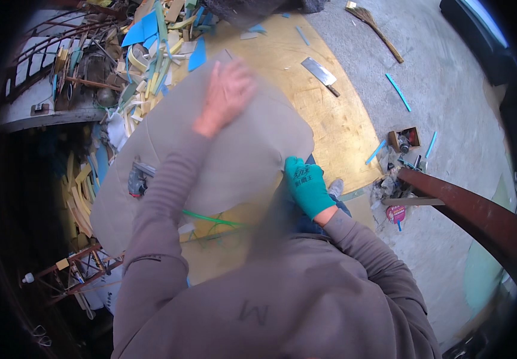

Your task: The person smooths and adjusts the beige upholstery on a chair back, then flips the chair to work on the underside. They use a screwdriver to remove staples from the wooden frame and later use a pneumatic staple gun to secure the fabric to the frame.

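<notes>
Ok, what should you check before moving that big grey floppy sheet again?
1. Left hand lies flat on the grey foam sheet: ok.
2. Gloved right hand grips the sheet's near edge: ok.
3. Cleaver lies apart from both hands: ok.
4. Foam scraps crowd the sheet's far left edge: not ok.
5. Small tool sits against the sheet: not ok.
6. What is under the sheet: cannot tell.

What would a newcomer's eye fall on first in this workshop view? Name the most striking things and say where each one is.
First, the big grey foam sheet at the centre, with the bare left hand flat on its far part and the right hand, in a green glove, at its near right edge. Next, the heap of blue and cream foam offcuts at upper left. A cleaver lies on the yellow board beyond.
</notes>
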Available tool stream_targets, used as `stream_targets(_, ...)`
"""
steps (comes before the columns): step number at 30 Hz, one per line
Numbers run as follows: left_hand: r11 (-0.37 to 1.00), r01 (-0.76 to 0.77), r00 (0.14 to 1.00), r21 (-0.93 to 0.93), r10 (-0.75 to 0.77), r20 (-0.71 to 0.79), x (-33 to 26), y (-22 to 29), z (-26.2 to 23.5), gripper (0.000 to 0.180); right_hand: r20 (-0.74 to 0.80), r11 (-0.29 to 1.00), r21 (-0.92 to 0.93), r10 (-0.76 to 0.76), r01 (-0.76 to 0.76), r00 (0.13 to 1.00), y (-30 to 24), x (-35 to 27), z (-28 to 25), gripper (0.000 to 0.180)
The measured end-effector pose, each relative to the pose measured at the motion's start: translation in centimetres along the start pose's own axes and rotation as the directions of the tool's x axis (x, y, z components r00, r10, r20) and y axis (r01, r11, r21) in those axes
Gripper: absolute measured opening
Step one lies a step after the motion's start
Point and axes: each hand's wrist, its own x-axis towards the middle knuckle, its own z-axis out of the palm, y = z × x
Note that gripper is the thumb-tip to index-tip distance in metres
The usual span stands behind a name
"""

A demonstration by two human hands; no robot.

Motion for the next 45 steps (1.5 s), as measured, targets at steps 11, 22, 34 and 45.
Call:
stream_targets(11, 0.891, -0.252, 0.919, -0.377, 0.342, 0.194, -5.1, 9.9, -4.0, 0.009, 0.085, 0.974, 0.223, 0.03, -0.048, 0.996, -0.4, -0.7, 0.2, 0.024)
stream_targets(22, 0.966, -0.035, 0.984, -0.257, 0.078, 0.158, -7.0, 12.2, -4.1, 0.018, 0.115, 0.855, 0.495, 0.111, -0.154, 0.987, -1.4, 0.6, 3.5, 0.026)
stream_targets(34, 0.984, 0.065, 0.972, -0.167, -0.025, 0.233, -7.7, 13.1, -5.0, 0.043, 0.146, 0.78, 0.585, 0.167, -0.221, 0.975, -1.2, 1.8, 2.8, 0.017)
stream_targets(45, 0.969, 0.245, 0.968, -0.008, -0.245, -0.053, -13.9, 17.8, -4.4, 0.049, -0.078, 0.85, 0.526, 0.05, -0.002, 0.996, 1.8, 2.1, 2.9, 0.011)
